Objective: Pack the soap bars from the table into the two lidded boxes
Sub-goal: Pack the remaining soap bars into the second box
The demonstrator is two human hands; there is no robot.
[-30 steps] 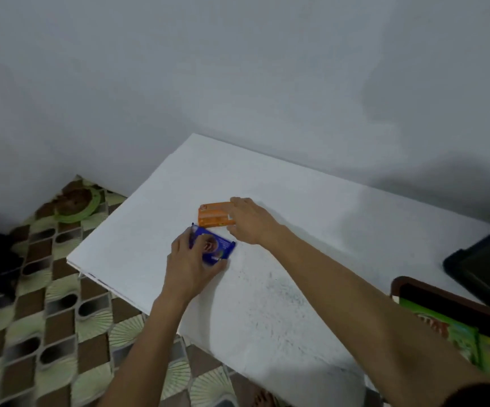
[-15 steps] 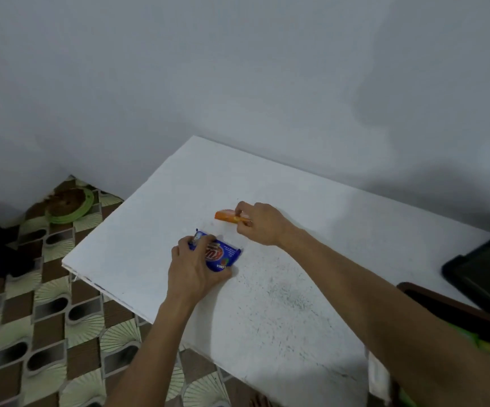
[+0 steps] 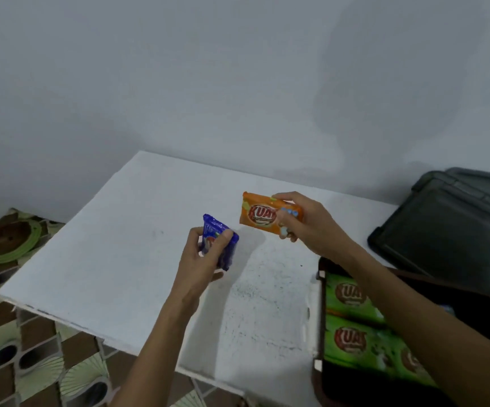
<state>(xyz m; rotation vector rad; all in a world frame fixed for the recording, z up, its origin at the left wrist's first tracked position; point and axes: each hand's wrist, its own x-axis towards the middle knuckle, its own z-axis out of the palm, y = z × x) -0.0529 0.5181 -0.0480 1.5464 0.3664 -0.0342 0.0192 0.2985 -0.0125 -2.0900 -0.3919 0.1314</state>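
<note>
Glossy orange packet (image 3: 259, 218), crinkled blue packet (image 3: 210, 228)

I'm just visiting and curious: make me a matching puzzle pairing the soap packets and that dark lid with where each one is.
1 blue-wrapped soap bar
2 orange-wrapped soap bar
3 green-wrapped soap bars
4 dark grey plastic lid

A inside the brown box
B in the right hand
C far right, beyond the box
D in the left hand

Pairs: 1-D, 2-B, 3-A, 4-C
</note>
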